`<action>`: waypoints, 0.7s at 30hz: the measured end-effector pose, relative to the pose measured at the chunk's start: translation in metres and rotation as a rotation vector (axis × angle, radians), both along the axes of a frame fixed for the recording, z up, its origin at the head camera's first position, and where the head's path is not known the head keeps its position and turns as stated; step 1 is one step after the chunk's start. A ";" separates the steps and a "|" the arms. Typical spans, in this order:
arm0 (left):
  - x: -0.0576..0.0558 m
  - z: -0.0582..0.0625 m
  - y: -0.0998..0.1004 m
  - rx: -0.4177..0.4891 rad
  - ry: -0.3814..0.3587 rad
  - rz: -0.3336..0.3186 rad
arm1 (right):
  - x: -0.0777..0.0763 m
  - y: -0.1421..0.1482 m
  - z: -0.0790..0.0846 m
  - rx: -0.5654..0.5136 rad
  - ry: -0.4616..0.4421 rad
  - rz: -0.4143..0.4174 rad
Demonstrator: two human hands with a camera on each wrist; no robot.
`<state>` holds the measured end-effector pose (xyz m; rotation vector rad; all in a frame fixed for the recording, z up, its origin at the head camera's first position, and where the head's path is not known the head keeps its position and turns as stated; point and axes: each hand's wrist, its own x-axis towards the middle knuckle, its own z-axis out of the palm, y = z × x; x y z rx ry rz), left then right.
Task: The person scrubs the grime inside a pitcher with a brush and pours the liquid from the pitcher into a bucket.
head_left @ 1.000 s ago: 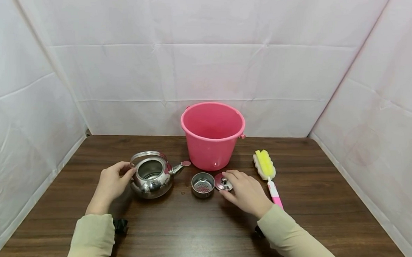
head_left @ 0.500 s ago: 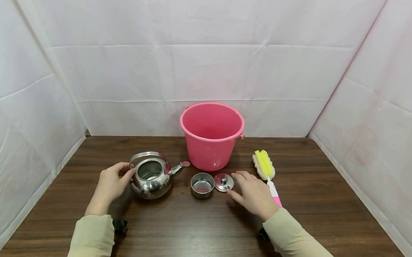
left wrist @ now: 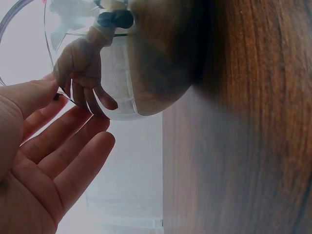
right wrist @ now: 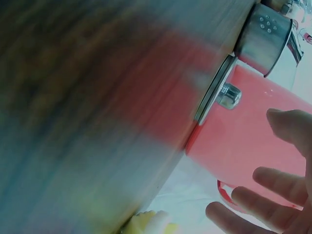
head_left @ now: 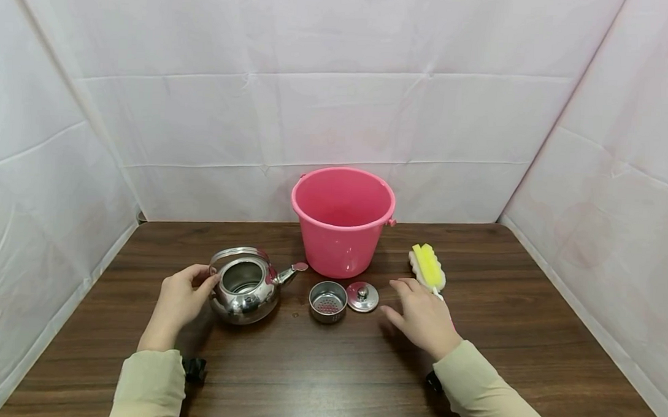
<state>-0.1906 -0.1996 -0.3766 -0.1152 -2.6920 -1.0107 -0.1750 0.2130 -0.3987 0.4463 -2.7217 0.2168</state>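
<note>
A shiny steel kettle [head_left: 245,291] stands lidless on the left of the table, spout toward the right. My left hand [head_left: 182,298] pinches it with thumb and fingertips on its left side, where the carrying handle joins; in the left wrist view the lower fingers [left wrist: 83,165] reach along the polished side. A perforated steel strainer cup [head_left: 327,301] sits right of the kettle. Beside it lies the round kettle lid [head_left: 362,296], knob up. My right hand [head_left: 421,316], fingers apart and holding nothing, hovers right of the lid and partly covers the handle of a sponge brush [head_left: 428,267].
A pink bucket [head_left: 342,245] stands upright behind the strainer cup and lid. White sheeting [head_left: 337,116] walls the wooden table [head_left: 306,379] at the back and both sides. A small drop [head_left: 295,315] lies between kettle and cup.
My right hand has let go of the lid and moved right, toward the brush, leaving the lid flat on the table. The left hand and kettle have stayed put.
</note>
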 end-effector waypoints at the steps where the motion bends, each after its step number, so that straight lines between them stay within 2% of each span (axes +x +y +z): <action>1: 0.000 0.000 0.000 0.003 -0.006 0.000 | 0.000 0.001 0.000 0.002 -0.006 -0.011; 13: 0.001 0.000 0.000 0.005 -0.021 -0.006 | 0.004 0.008 0.002 -0.012 -0.037 -0.115; 21: 0.000 0.001 0.000 0.000 -0.014 -0.004 | 0.007 0.014 0.006 -0.025 -0.109 -0.195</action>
